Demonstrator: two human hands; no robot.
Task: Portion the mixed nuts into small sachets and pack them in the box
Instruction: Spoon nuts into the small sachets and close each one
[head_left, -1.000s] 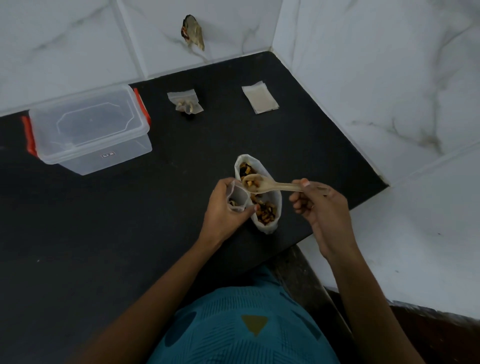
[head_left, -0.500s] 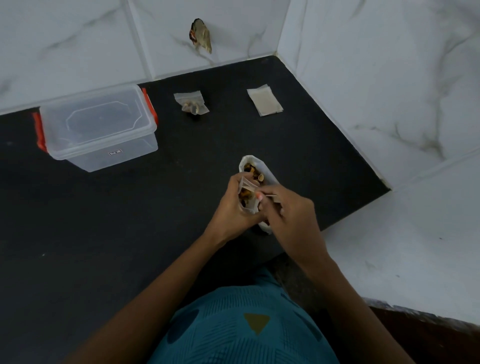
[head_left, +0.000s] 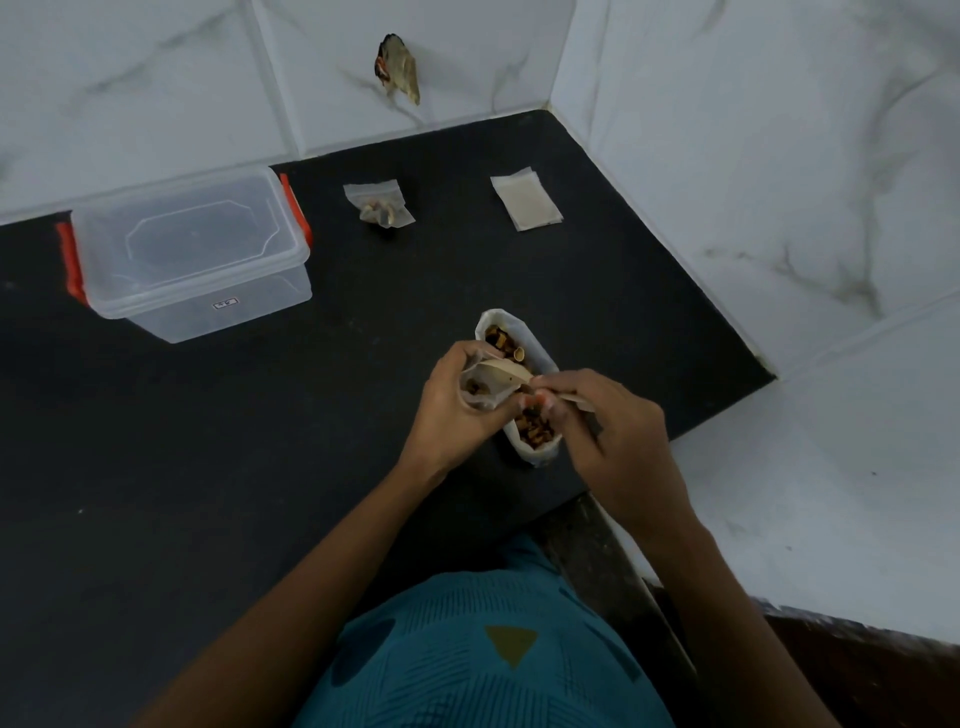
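A large white bag of mixed nuts (head_left: 519, 340) lies open on the black counter. My left hand (head_left: 457, 405) holds a small clear sachet (head_left: 480, 392) open beside the bag, with a few nuts inside. My right hand (head_left: 608, 426) grips a wooden spoon (head_left: 506, 375) whose bowl is tipped into the sachet's mouth. A filled sachet (head_left: 382, 208) lies at the back of the counter. A stack of empty sachets (head_left: 525, 201) lies to its right. The clear plastic box (head_left: 192, 249) with red clips stands closed at the back left.
White marble walls (head_left: 753, 156) close in the counter (head_left: 208, 467) at the back and right. A small brownish object (head_left: 397, 67) hangs on the back wall. The counter's front edge runs just below my right hand.
My right hand has swung the spoon left from over the nut bag and tipped it into the sachet in my left hand. The nuts have left the spoon's bowl.
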